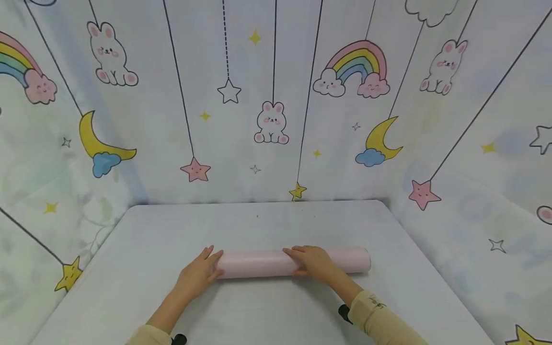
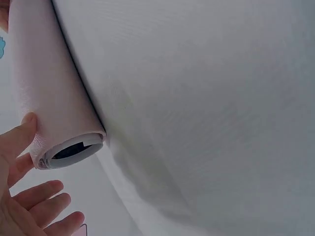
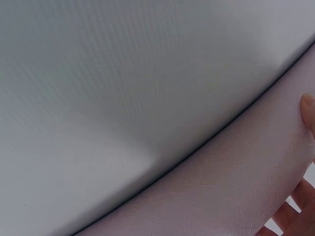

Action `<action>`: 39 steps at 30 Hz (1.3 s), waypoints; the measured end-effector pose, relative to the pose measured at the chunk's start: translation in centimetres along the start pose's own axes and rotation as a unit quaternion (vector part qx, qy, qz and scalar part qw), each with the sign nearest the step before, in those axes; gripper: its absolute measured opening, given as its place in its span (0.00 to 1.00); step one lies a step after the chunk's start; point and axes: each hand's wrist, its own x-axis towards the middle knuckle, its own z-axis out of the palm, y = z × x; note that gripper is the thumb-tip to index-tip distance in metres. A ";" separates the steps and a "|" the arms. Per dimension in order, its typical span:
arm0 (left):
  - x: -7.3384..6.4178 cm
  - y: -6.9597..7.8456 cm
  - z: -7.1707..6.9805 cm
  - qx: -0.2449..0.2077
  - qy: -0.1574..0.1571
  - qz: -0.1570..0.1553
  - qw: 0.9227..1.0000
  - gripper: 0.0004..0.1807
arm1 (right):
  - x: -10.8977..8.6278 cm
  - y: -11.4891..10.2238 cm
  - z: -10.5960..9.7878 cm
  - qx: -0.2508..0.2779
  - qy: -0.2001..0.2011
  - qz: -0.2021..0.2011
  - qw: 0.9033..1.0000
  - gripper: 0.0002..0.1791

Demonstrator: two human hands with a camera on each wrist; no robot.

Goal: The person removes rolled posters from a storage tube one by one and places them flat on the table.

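Observation:
A pale pink rolled-up sheet [image 1: 258, 263] with a finely creased, leather-like surface lies crosswise on the white table. My left hand [image 1: 197, 275] holds its left end. In the left wrist view, the left thumb [image 2: 24, 132] presses the outside of the roll [image 2: 56, 73], with the index finger opposite and the other fingers spread beyond the end. That end shows a grey inner side wound round a dark hollow. Right of the roll's middle, my right hand [image 1: 316, 264] grips it from above, thumb on the near side; the right wrist view catches this thumb [image 3: 308, 110] and some fingertips at its edge.
The white table [image 1: 258, 316] has rounded far corners. A curtain-like backdrop [image 1: 241, 139] printed with rabbits, stars, moons and rainbows stands behind it and along both sides. Dark wrist devices [image 1: 344, 313] sit at both beige sleeves [image 1: 379, 316].

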 end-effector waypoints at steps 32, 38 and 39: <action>-0.2 -0.5 1.3 -0.460 -0.036 -0.262 0.848 0.18 | -0.8 0.1 -0.3 -0.004 0.023 -0.007 1.000 0.36; -0.2 -1.1 1.5 -0.449 -0.031 -0.260 0.854 0.18 | -0.8 0.2 -0.1 -0.005 0.020 -0.003 1.000 0.36; -0.2 -1.1 1.5 -0.448 -0.031 -0.262 0.854 0.17 | -0.8 0.2 -0.1 -0.007 0.020 -0.003 1.000 0.36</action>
